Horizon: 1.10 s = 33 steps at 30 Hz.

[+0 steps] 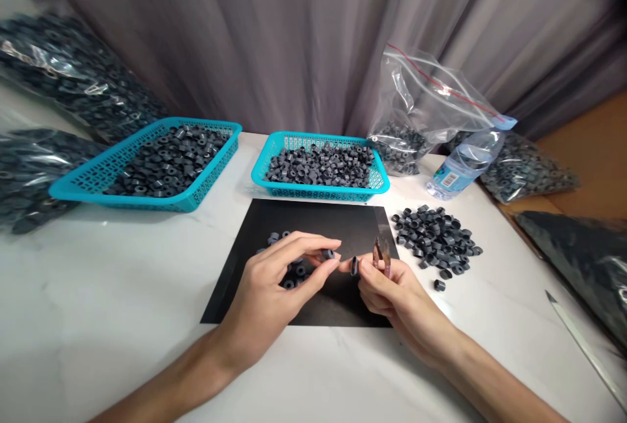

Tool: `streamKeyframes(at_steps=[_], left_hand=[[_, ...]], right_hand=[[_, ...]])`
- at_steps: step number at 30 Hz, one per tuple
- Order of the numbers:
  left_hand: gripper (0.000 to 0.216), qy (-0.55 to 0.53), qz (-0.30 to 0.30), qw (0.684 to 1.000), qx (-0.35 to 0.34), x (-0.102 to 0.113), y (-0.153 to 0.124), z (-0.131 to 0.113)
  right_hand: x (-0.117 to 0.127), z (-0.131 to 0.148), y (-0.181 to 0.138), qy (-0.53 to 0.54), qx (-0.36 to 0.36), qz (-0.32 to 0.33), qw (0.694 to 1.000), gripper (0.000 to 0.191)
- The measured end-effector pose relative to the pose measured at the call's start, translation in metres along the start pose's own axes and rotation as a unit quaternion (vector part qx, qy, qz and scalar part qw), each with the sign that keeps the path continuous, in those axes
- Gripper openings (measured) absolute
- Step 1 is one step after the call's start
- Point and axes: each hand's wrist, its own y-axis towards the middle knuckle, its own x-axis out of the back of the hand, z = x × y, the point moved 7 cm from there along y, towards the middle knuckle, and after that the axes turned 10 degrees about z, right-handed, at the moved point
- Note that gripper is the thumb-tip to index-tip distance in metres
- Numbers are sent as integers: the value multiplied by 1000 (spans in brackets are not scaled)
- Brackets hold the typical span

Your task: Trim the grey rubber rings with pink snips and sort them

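Note:
Over a black mat, my left hand pinches a small grey plastic piece with a hole in it, between thumb and fingers. Facing it, my right hand holds a hollow grey plastic cap between thumb and forefinger. A pair of small pliers is also tucked in the right hand, its jaws pointing up. The two held pieces are apart. Several grey pieces with holes lie on the mat, partly hidden behind the left hand.
Right of the mat lies a pile of hollow caps. Behind stand two blue baskets of grey pieces. A water bottle leans by a zip bag. More filled bags stand left; a pointed strip lies right.

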Motion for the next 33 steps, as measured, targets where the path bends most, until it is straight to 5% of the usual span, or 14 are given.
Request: streamKeyframes(at_steps=[12, 23, 33], left_hand=[[30, 33, 6, 999, -27, -3, -1, -9], [12, 31, 19, 999, -22, -3, 4, -11], [11, -67, 58, 994, 60, -11, 6, 13]], right_hand=[[0, 1, 1, 13, 4, -19, 1000, 49], [1, 0, 0, 14, -12, -48, 999, 57], [0, 1, -1, -15, -28, -37, 999, 63]])
